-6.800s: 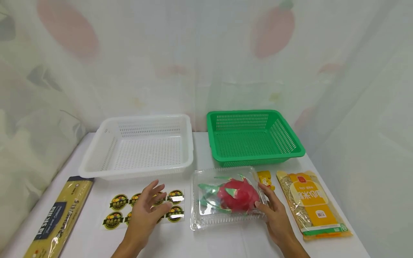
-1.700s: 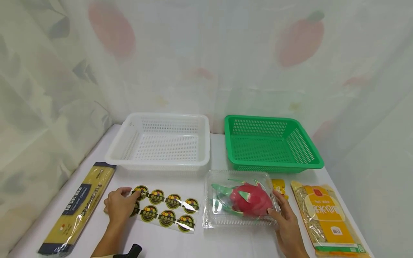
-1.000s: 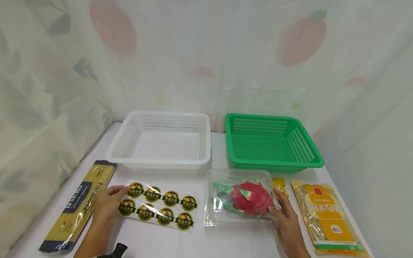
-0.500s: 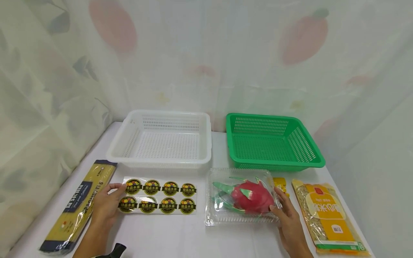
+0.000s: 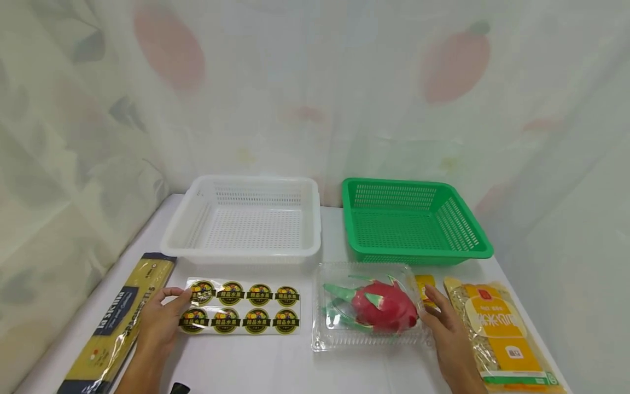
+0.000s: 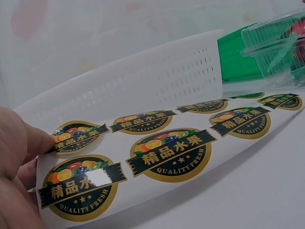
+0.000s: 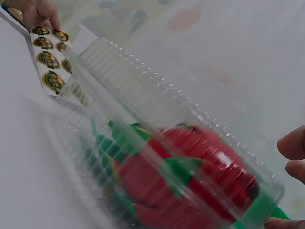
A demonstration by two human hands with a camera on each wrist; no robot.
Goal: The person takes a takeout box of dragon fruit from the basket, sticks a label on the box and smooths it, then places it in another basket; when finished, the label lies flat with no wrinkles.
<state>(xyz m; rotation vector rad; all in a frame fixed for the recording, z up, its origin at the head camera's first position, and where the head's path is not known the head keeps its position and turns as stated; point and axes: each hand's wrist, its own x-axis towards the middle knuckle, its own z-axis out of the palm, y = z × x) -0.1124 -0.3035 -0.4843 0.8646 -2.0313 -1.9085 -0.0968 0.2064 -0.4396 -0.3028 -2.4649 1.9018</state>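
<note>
My left hand [image 5: 159, 320] pinches the left edge of a sheet of round fruit stickers [image 5: 241, 323]. Black-and-gold labels reading "QUALITY FRESH" cover the sheet, and in the left wrist view its near end bows up at the thumb [image 6: 35, 140]. A clear plastic clamshell box [image 5: 339, 342] stands to the right, lid down, with a red and green dragon fruit [image 5: 386, 306] inside. Beside the box's right edge is my right hand [image 5: 450, 342], holding nothing. Its fingertips [image 7: 293, 143] show a gap from the box in the right wrist view, while the lower one lies close to the corner.
Behind stand a white basket [image 5: 241, 254] and a green basket [image 5: 418, 254]. A spaghetti pack [image 5: 118, 323] lies at left, a noodle bag [image 5: 502, 334] at right. A small yellow packet [image 5: 425, 284] sits behind the right hand. A black tip [image 5: 179, 388] shows at the bottom edge.
My left hand has moved left to the sheet's edge and taken hold of it; the slanted sheet now lies straight. My right hand has let go of the box and drawn slightly right.
</note>
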